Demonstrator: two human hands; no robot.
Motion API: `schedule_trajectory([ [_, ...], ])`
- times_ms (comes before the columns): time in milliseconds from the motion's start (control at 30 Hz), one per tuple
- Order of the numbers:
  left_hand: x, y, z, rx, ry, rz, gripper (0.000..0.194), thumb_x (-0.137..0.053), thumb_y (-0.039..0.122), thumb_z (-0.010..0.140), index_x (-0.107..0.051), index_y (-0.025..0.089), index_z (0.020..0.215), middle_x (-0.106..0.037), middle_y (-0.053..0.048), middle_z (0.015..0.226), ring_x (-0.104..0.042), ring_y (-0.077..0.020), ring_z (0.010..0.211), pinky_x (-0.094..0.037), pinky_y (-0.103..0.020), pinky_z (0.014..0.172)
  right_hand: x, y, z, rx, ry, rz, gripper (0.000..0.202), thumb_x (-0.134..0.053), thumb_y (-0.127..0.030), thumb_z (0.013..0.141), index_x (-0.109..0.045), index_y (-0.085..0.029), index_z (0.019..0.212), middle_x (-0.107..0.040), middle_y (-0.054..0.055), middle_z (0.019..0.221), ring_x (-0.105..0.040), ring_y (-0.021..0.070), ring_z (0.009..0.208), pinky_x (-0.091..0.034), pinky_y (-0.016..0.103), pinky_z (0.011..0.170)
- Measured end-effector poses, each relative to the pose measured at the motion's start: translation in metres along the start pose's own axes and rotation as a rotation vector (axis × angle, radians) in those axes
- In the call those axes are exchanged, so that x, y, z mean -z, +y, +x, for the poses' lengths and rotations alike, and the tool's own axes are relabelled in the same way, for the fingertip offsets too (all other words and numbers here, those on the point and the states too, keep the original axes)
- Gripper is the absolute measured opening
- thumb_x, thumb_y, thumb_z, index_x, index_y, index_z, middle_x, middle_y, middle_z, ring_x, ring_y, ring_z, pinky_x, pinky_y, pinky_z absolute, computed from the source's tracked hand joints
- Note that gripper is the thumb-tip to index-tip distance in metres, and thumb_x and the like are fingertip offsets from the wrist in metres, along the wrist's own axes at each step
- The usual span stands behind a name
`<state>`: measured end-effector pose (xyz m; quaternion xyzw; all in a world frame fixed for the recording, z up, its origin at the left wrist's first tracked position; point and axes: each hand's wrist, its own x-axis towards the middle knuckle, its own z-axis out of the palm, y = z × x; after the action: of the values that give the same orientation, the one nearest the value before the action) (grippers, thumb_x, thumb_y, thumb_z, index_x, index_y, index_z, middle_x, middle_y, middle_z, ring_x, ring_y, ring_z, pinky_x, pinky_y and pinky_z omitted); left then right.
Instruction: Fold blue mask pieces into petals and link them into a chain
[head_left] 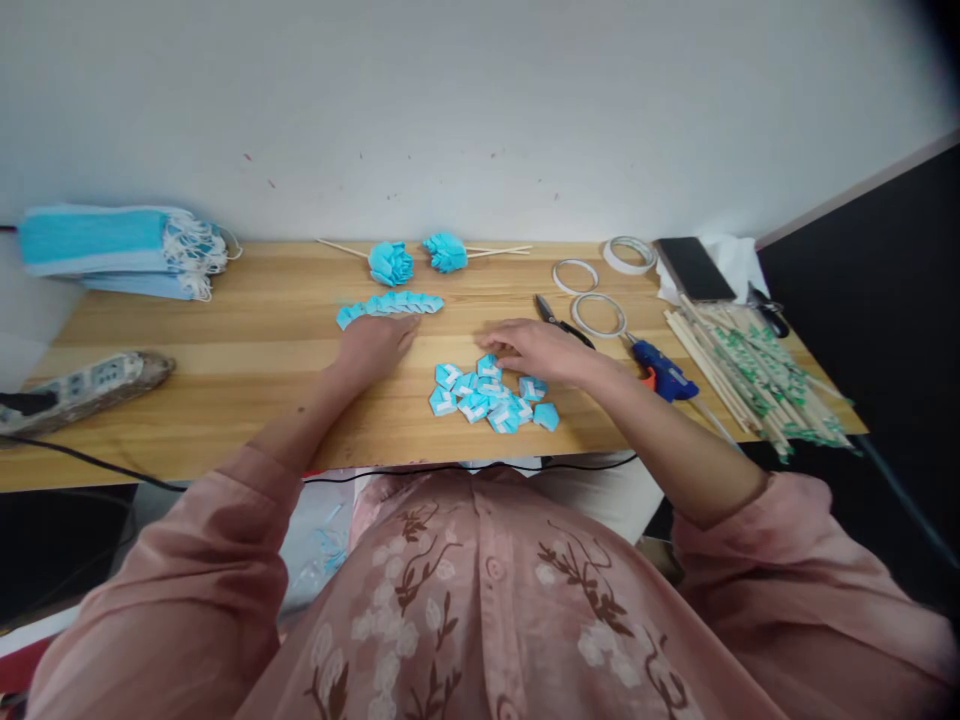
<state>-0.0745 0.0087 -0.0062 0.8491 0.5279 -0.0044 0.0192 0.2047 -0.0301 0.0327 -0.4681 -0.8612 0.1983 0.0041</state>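
My left hand (375, 347) rests on the table just in front of a row of overlapping folded blue pieces (391, 303). Its fingers are stretched out to the right and appear to hold nothing. Over the back edge of a loose pile of folded blue pieces (487, 388), many with white strips on them, is my right hand (534, 348). The fingers there are apart and bent downward, with the thumb close to one piece; whether it touches is unclear. Two blue flowers, one on the left (391, 264) and one on the right (445, 252), lie behind with thin sticks.
Right of my right hand are scissors (555, 318), tape rolls (628, 255), a blue glue gun (663, 370), a phone (695, 268) and bundled wooden sticks (757, 370). At left lie a stack of blue face masks (97, 242) and a power strip (82, 388). A cable (450, 468) runs along the front edge.
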Motion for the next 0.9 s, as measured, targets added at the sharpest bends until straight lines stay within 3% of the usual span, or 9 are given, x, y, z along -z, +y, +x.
schedule_trajectory([
  [133, 0.005, -0.004, -0.003, -0.021, -0.006, -0.101, 0.043, -0.043, 0.034, 0.101, -0.065, 0.025, 0.137, -0.072, -0.01, 0.13, -0.067, -0.0295, 0.116, -0.049, -0.038, 0.095, 0.0, 0.005, 0.009, -0.004, -0.015, 0.045, 0.012, -0.066, -0.015, 0.083, -0.07, -0.02, 0.093, -0.071, 0.005, 0.099, -0.065, 0.0218, 0.091, -0.043, 0.029, 0.076],
  [300, 0.011, -0.016, -0.007, -0.076, -0.019, -0.26, 0.045, -0.05, 0.03, 0.096, -0.065, 0.023, 0.138, -0.067, -0.009, 0.138, -0.064, -0.0282, 0.122, -0.048, -0.036, 0.1, -0.006, 0.011, 0.006, -0.031, 0.082, 0.197, 0.007, -0.068, -0.016, 0.077, -0.065, -0.022, 0.078, -0.07, -0.001, 0.081, -0.062, 0.0165, 0.073, -0.04, 0.027, 0.065],
  [400, 0.016, -0.019, -0.008, -0.053, 0.013, -0.389, 0.046, -0.052, 0.034, 0.094, -0.068, 0.02, 0.134, -0.077, -0.009, 0.117, -0.069, -0.0246, 0.102, -0.05, -0.032, 0.089, -0.006, 0.014, 0.001, -0.024, 0.124, 0.377, 0.005, -0.067, -0.019, 0.076, -0.064, -0.022, 0.078, -0.07, -0.003, 0.076, -0.06, 0.0144, 0.065, -0.041, 0.026, 0.061],
  [500, 0.022, -0.008, -0.006, -0.041, 0.069, -0.587, 0.047, -0.052, 0.042, 0.092, -0.073, 0.017, 0.126, -0.078, -0.007, 0.093, -0.066, -0.02, 0.081, -0.048, -0.028, 0.074, -0.002, 0.014, 0.003, -0.016, 0.204, 0.548, 0.004, -0.065, -0.022, 0.076, -0.063, -0.023, 0.079, -0.069, -0.002, 0.073, -0.06, 0.0147, 0.064, -0.043, 0.027, 0.06],
  [733, 0.035, 0.034, 0.017, -0.193, 0.043, -1.013, 0.039, -0.063, 0.048, 0.084, -0.079, 0.015, 0.099, -0.061, 0.0, 0.065, -0.048, -0.0116, 0.06, -0.034, -0.023, 0.057, 0.015, 0.0, 0.024, 0.001, 0.421, 0.567, 0.025, -0.067, -0.026, 0.076, -0.064, -0.021, 0.101, -0.073, 0.001, 0.085, -0.065, 0.0173, 0.074, -0.045, 0.028, 0.066],
  [900, 0.033, 0.04, 0.029, -0.129, 0.086, -1.147, 0.031, -0.065, 0.044, 0.079, -0.073, 0.014, 0.08, -0.049, 0.003, 0.06, -0.037, -0.0082, 0.055, -0.027, -0.022, 0.053, 0.019, -0.002, 0.033, 0.047, 0.494, 0.522, 0.031, -0.061, -0.027, 0.082, -0.064, -0.021, 0.112, -0.071, 0.0, 0.084, -0.063, 0.017, 0.073, -0.046, 0.03, 0.07],
])
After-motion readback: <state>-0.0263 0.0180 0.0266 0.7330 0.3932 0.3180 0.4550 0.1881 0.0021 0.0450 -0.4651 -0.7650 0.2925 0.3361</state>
